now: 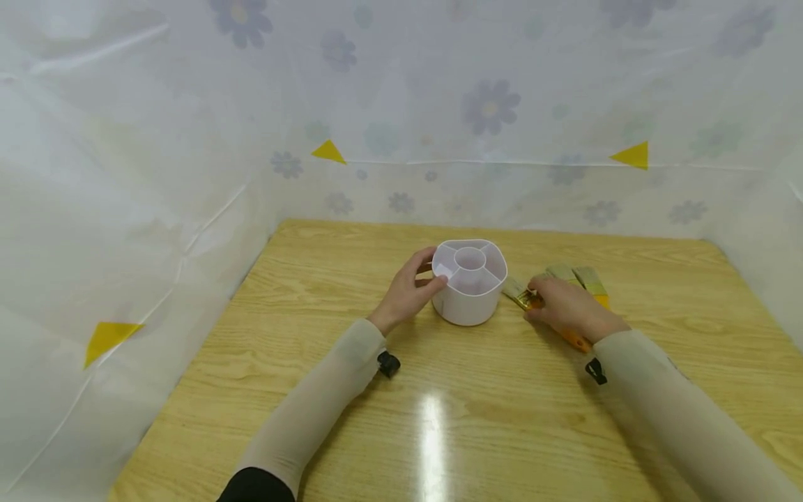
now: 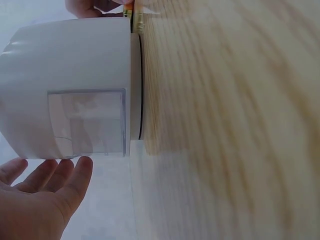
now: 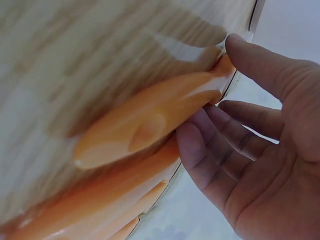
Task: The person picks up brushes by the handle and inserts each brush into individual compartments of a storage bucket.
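A white round organizer (image 1: 467, 307) with several compartments around a central cup stands upright on the table. My left hand (image 1: 409, 289) holds its left side, the thumb by the rim and the fingers against the wall. In the left wrist view those fingertips touch the organizer (image 2: 75, 55) below a clear window in its side. To the right, my right hand (image 1: 567, 307) grips a flat paintbrush (image 1: 516, 293) near its metal band. The orange handle of this paintbrush (image 3: 145, 120) shows in the right wrist view, lying under the palm side, with thumb and fingers on either side of its neck.
Two more paintbrushes, one with pale bristles (image 1: 562, 273) and another (image 1: 590, 280) beside it, lie just past my right hand on the wooden table (image 1: 376, 432). Plastic sheeting (image 1: 401, 104) with flowers and yellow triangles rises behind the table's far edge.
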Available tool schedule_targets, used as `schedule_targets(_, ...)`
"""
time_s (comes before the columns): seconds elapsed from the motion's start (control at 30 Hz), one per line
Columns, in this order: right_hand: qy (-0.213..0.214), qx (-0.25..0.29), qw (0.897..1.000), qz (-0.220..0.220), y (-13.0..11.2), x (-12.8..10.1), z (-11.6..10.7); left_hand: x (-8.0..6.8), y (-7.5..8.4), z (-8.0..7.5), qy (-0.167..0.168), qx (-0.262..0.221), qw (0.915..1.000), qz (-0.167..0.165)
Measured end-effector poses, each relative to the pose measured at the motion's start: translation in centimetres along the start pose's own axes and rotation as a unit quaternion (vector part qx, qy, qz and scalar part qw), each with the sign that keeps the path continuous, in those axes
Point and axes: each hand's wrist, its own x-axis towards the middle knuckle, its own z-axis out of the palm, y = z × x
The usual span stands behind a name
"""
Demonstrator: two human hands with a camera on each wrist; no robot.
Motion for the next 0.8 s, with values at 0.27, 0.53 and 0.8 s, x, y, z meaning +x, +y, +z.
schedule_targets(0.27, -0.004, -0.003, 1.0, -0.005, 0.1, 0.7, 0.0, 0.0, -0.2, 0.1, 0.011, 0.007, 0.9999, 0.004)
schedule_targets(0.53, -0.009, -0.008, 1.0, 0.002, 0.4, 0.7, 0.0, -0.4, 1.5, -0.2, -0.009, 0.002, 0.9999, 0.006)
schedule_targets(0.8, -0.007, -0.003, 1.0, 0.001, 0.3, 0.8, 0.0, -1.0, 3.6, -0.4, -0.018, -0.005, 0.9998, 0.001)
